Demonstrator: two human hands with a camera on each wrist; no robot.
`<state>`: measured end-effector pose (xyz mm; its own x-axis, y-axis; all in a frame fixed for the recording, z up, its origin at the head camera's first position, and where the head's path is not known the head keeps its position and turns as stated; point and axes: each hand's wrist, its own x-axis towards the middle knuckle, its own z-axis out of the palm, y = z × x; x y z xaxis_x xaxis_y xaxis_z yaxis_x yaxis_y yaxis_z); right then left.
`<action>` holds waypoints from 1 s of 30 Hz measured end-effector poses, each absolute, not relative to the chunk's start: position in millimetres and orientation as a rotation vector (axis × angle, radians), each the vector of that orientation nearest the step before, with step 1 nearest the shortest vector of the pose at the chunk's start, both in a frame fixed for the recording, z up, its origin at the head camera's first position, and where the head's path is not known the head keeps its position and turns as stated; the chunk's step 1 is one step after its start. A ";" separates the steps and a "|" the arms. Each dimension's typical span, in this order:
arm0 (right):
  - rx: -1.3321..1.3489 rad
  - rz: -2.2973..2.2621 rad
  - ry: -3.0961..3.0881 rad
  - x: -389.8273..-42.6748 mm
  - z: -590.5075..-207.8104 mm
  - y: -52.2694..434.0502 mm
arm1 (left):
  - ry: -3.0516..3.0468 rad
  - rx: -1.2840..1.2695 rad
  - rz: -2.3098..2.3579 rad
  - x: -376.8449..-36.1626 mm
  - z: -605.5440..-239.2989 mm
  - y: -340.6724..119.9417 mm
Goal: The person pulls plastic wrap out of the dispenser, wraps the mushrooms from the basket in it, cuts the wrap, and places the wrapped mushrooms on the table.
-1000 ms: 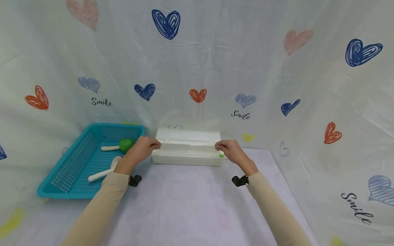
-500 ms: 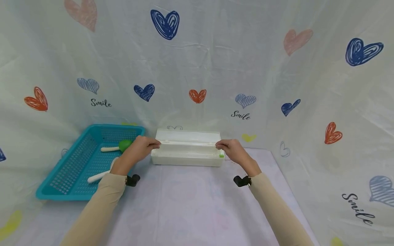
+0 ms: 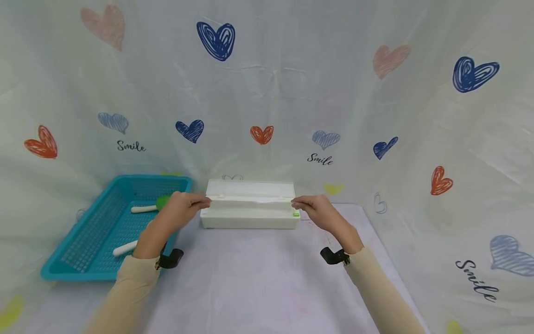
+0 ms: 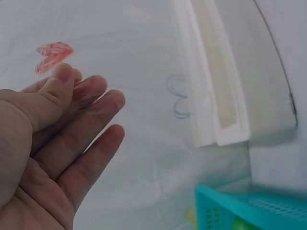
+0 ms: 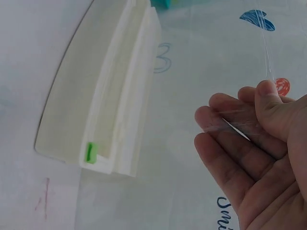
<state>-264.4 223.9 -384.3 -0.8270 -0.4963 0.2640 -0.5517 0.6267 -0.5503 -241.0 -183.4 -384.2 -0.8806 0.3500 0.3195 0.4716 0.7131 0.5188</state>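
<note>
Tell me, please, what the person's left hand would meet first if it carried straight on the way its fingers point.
Probably the left end of the white dispenser box: the left hand points toward it, pinching clear film. Depth is hard to judge; slightly farther back, it would reach the heart-print cloth.

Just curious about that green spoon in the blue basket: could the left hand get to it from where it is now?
Probably yes: the left hand sits right beside the green spoon, and the basket is open on top.
</note>
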 end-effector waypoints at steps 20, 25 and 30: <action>1.010 0.915 -2.630 -199.9 -422.6 230.7 | -2.526 -0.692 -0.848 -175.6 -407.4 -180.3; 1.001 0.949 -2.737 -189.1 -445.9 236.7 | -2.734 -0.658 -0.878 -163.0 -421.1 -174.9; 0.952 1.031 -2.826 -182.6 -475.3 239.4 | -2.894 -0.546 -0.859 -157.1 -441.3 -165.8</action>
<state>-182.6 239.4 -475.3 -0.8177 -0.5450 0.1850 -0.5361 0.6043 -0.5894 -157.1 -165.8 -441.3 -0.9340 0.3145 0.1693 0.3559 0.7801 0.5145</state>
